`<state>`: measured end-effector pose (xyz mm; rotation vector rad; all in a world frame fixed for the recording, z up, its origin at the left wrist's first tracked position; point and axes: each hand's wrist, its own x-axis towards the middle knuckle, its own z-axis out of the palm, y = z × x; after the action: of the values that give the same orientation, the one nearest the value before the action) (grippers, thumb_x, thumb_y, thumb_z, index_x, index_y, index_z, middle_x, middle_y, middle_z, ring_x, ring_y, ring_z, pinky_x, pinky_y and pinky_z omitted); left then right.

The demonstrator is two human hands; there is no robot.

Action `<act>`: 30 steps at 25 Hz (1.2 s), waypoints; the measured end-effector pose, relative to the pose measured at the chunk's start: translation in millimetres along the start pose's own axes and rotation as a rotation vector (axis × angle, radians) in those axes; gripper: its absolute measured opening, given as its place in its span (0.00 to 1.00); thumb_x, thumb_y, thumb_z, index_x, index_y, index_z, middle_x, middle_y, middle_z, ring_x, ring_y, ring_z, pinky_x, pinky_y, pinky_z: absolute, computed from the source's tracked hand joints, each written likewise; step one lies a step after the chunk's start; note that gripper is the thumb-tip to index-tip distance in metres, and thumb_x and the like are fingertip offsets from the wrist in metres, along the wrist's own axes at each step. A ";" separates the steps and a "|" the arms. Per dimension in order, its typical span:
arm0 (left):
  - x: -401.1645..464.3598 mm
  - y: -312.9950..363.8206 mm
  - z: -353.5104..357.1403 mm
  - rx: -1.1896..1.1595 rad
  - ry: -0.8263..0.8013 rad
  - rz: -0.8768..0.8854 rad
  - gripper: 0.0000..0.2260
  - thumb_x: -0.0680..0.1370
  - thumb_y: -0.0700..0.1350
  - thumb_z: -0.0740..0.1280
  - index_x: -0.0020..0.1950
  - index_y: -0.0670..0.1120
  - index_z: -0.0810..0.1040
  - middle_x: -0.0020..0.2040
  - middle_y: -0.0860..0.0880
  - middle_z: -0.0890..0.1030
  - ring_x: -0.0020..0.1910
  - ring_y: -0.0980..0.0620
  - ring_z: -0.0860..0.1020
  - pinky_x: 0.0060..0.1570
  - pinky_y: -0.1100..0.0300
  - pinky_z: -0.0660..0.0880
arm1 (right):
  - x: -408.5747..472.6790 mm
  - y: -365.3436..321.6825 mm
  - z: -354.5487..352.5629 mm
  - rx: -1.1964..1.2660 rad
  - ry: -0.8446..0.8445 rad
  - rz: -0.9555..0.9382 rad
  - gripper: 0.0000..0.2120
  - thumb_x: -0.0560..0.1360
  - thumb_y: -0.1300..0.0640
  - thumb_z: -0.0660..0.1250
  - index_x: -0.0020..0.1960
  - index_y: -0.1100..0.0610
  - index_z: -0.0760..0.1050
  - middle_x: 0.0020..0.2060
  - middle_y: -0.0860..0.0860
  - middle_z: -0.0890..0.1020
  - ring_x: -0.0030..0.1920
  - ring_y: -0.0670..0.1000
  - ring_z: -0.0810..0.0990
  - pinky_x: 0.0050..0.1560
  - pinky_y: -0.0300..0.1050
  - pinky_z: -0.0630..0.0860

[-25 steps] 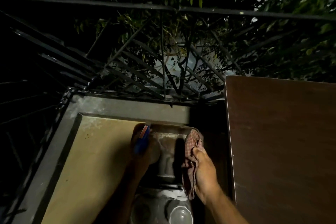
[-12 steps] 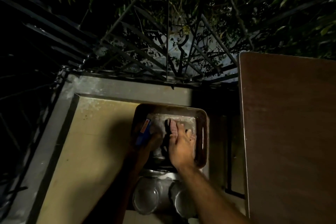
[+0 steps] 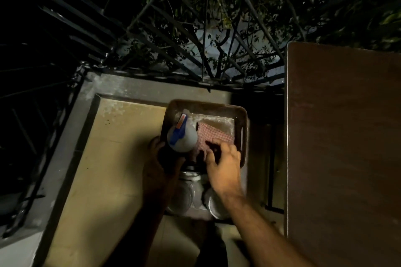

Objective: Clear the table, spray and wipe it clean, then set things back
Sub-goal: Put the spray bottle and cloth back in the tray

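Observation:
A brown tray [image 3: 243,128] sits on a beige surface [image 3: 112,169]. In it stands a white spray bottle [image 3: 184,138] with a blue and orange head, seen from above. A red checked cloth [image 3: 213,135] lies flat in the tray to the bottle's right. My left hand [image 3: 158,165] is in shadow at the tray's left edge, cupped just below the bottle; whether it still holds the bottle is unclear. My right hand [image 3: 224,163] hovers over the cloth's near end, fingers spread, tips touching it. Two shiny metal cups [image 3: 184,198] stand at the tray's near end.
The bare brown wooden tabletop [image 3: 342,136] fills the right side. A dark metal railing [image 3: 152,50] with tree branches behind it runs along the far edge. A grey concrete ledge [image 3: 134,88] borders the beige surface.
The bottle, held by my left hand before, now stands in the tray with the hand drawn back below it. My right hand laid the cloth flat in the tray and is pulling back.

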<state>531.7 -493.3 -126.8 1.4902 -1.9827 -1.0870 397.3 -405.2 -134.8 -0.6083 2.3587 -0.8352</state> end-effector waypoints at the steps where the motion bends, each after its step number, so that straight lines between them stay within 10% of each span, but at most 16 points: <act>1: -9.2 -6.0 -1.7 0.035 0.003 0.018 0.31 0.71 0.44 0.78 0.70 0.38 0.72 0.71 0.44 0.72 0.67 0.54 0.69 0.64 0.63 0.68 | -12.1 3.8 -1.9 -0.048 0.027 -0.030 0.17 0.79 0.52 0.66 0.68 0.50 0.73 0.61 0.49 0.73 0.61 0.49 0.68 0.63 0.42 0.68; 4: -53.5 -23.0 -7.9 0.091 -0.048 0.005 0.34 0.70 0.47 0.78 0.72 0.40 0.70 0.70 0.45 0.73 0.65 0.58 0.69 0.58 0.76 0.64 | -45.3 16.4 -8.9 -0.056 0.070 -0.044 0.17 0.78 0.52 0.67 0.66 0.51 0.73 0.60 0.51 0.73 0.61 0.51 0.69 0.63 0.45 0.69; 11: -89.6 -27.7 0.3 0.136 -0.201 -0.132 0.40 0.63 0.48 0.83 0.71 0.42 0.72 0.66 0.43 0.77 0.65 0.43 0.75 0.62 0.43 0.74 | -92.2 60.5 -21.0 0.041 0.033 0.102 0.24 0.76 0.51 0.70 0.70 0.47 0.69 0.64 0.47 0.71 0.62 0.48 0.66 0.67 0.52 0.68; 18: -89.1 -49.0 6.6 0.054 -0.339 -0.259 0.32 0.70 0.37 0.78 0.71 0.37 0.69 0.65 0.43 0.74 0.66 0.46 0.73 0.66 0.50 0.70 | -115.7 85.9 12.7 0.302 0.002 0.143 0.40 0.64 0.50 0.81 0.71 0.45 0.66 0.64 0.43 0.73 0.63 0.43 0.72 0.66 0.43 0.72; 23: -85.5 -58.3 19.3 -0.088 -0.285 -0.321 0.55 0.53 0.75 0.73 0.68 0.37 0.73 0.63 0.33 0.77 0.64 0.33 0.75 0.64 0.40 0.72 | -105.4 94.9 27.4 0.462 0.006 0.142 0.46 0.64 0.65 0.79 0.76 0.47 0.64 0.67 0.40 0.72 0.66 0.33 0.69 0.66 0.33 0.70; 30: -102.0 -74.1 12.3 0.116 -0.182 -0.250 0.39 0.63 0.52 0.82 0.70 0.45 0.71 0.60 0.47 0.78 0.58 0.41 0.79 0.49 0.58 0.74 | -110.7 91.3 14.9 0.389 0.039 0.048 0.39 0.63 0.62 0.80 0.65 0.37 0.69 0.59 0.24 0.72 0.61 0.25 0.69 0.58 0.20 0.64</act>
<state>600.8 -402.2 -181.2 1.7958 -2.0499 -1.2679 468.2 -283.8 -167.4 -0.3734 2.1500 -1.2502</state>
